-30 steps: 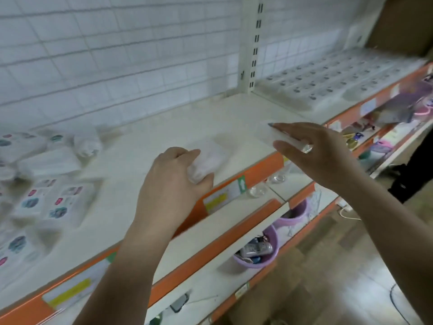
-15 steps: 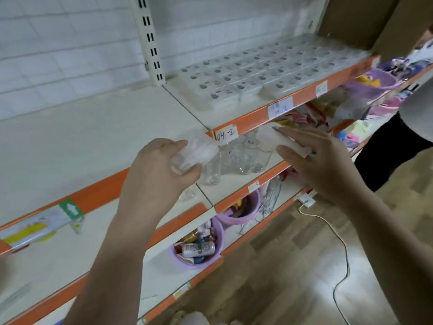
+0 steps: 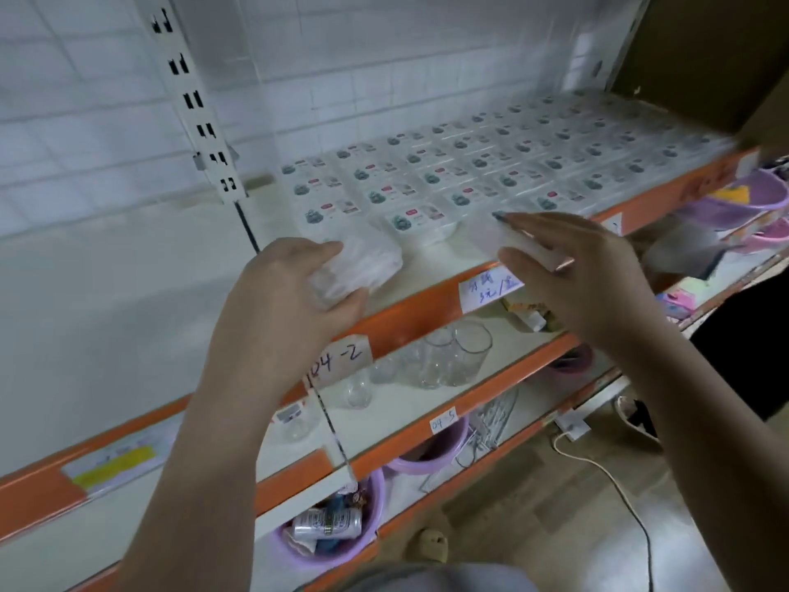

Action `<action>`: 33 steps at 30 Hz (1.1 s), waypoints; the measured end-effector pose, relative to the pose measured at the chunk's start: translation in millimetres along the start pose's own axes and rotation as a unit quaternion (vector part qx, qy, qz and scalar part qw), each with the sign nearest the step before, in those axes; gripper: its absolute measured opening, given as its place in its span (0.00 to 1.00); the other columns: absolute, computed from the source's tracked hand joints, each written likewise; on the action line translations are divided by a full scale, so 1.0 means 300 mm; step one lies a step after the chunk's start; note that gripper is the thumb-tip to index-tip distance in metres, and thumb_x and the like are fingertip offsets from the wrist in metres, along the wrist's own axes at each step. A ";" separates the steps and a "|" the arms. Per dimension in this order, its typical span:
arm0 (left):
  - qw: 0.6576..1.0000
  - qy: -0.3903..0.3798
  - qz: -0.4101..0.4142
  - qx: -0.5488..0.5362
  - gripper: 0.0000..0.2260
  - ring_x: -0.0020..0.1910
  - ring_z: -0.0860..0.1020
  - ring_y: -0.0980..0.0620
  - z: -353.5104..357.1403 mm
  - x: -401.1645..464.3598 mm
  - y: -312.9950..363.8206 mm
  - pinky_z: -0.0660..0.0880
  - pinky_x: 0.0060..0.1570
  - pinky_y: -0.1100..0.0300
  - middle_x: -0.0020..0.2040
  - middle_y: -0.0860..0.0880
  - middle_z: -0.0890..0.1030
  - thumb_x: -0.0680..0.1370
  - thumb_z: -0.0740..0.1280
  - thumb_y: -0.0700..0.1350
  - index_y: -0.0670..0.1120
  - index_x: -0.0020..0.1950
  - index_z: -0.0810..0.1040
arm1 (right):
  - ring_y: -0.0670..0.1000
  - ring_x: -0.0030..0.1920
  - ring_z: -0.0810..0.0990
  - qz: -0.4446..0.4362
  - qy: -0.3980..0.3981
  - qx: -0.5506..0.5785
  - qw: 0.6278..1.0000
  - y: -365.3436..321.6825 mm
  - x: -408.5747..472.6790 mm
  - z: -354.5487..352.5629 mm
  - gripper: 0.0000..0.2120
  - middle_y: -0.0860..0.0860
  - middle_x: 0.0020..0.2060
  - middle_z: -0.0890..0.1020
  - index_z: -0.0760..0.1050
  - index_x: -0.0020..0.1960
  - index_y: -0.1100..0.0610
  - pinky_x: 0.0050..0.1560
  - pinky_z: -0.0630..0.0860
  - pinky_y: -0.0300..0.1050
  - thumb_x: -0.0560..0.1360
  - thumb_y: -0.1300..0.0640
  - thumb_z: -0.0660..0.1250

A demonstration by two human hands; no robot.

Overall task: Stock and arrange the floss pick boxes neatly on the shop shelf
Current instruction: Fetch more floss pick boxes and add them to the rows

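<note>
Left fingers (image 3: 331,249): curling round a clear floss pick box (image 3: 360,267), thumb pressing from below, the left hand (image 3: 281,301) holding it just over the front of the shelf (image 3: 418,267).
Right fingers (image 3: 550,226): lying nearly straight along the top of a second box (image 3: 523,245), thumb pinching it from underneath; the right hand (image 3: 597,275) is carrying it at the shelf's orange lip.
Second box's long axis: running roughly from 10 o'clock to 4 o'clock, tilting against the rows.
Stocked rows (image 3: 491,164): lying flat, label up, filling the shelf toward 1 o'clock of both hands, with their front edge just beyond the fingertips.
Deciding relation: the bare front strip is sitting at 12 o'clock of the left hand's box, beside the nearest stocked box (image 3: 420,224), which is lying between the two hands. The left hand looks nearer to that gap; the right is nearer the row's front at 12 o'clock of its own box.
Likely need: turning each box square to the rows before setting it down.
Below: clear glasses (image 3: 452,356) are standing on the next shelf down.
</note>
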State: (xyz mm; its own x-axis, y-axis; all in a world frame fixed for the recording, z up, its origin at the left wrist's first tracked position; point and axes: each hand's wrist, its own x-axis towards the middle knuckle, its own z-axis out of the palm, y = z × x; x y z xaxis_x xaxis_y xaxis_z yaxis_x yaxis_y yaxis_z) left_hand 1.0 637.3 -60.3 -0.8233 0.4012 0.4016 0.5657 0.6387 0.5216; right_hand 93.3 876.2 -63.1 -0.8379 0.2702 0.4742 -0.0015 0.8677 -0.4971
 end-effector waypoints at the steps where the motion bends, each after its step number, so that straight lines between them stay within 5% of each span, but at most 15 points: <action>1: 1.000 0.003 -0.003 0.006 0.22 0.55 0.74 0.55 0.008 0.028 0.002 0.63 0.54 0.70 0.58 0.50 0.77 0.69 0.72 0.50 0.48 0.61 0.78 | 0.39 0.51 0.72 -0.015 -0.006 -0.001 1.000 0.013 0.038 0.008 0.18 0.44 0.52 0.76 0.75 0.63 0.52 0.50 0.61 0.18 0.74 0.52 0.68; 6: 0.999 0.006 -0.027 0.017 0.22 0.51 0.69 0.64 0.033 0.098 0.015 0.57 0.51 0.84 0.57 0.53 0.76 0.68 0.72 0.54 0.49 0.60 0.78 | 0.46 0.52 0.74 -0.071 -0.038 0.018 0.997 0.074 0.191 0.060 0.17 0.53 0.54 0.80 0.76 0.62 0.54 0.53 0.61 0.22 0.74 0.54 0.68; 10: 0.999 -0.032 -0.035 0.012 0.24 0.50 0.70 0.67 0.030 0.078 0.009 0.59 0.53 0.83 0.53 0.58 0.75 0.66 0.68 0.59 0.49 0.58 0.80 | 0.51 0.53 0.77 -0.103 -0.057 0.044 0.992 0.101 0.263 0.111 0.19 0.52 0.56 0.79 0.76 0.62 0.53 0.56 0.68 0.34 0.72 0.49 0.67; 17: 0.989 -0.024 -0.144 0.032 0.26 0.53 0.71 0.71 0.055 -0.010 0.050 0.59 0.53 0.83 0.55 0.62 0.74 0.64 0.63 0.64 0.55 0.59 0.78 | 0.50 0.55 0.75 -0.168 -0.113 0.105 0.974 0.132 0.327 0.149 0.23 0.50 0.55 0.79 0.75 0.63 0.56 0.55 0.62 0.28 0.71 0.50 0.71; 27: 0.984 -0.041 -0.166 0.048 0.25 0.55 0.66 0.78 0.056 -0.019 0.077 0.61 0.54 0.81 0.56 0.70 0.70 0.63 0.62 0.66 0.65 0.59 0.72 | 0.43 0.59 0.70 -0.179 -0.156 0.174 0.956 0.181 0.330 0.151 0.26 0.45 0.57 0.75 0.74 0.64 0.53 0.60 0.60 0.25 0.68 0.54 0.74; 33: 0.985 -0.029 -0.169 0.028 0.18 0.52 0.70 0.73 0.059 -0.001 0.090 0.62 0.49 0.81 0.50 0.68 0.75 0.66 0.75 0.56 0.64 0.54 0.76 | 0.41 0.63 0.69 -0.254 -0.228 0.170 0.925 0.237 0.337 0.151 0.22 0.45 0.62 0.73 0.74 0.62 0.48 0.66 0.60 0.29 0.69 0.50 0.72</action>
State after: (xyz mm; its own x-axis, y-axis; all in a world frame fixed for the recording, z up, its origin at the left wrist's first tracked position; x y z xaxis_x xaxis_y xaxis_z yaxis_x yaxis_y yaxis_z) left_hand 15.7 666.1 -59.5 -0.9660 0.1955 0.1689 0.2577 0.7763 0.5752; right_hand -16.3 946.3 -83.4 -0.8253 -0.4069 0.3916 -0.5639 0.6321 -0.5315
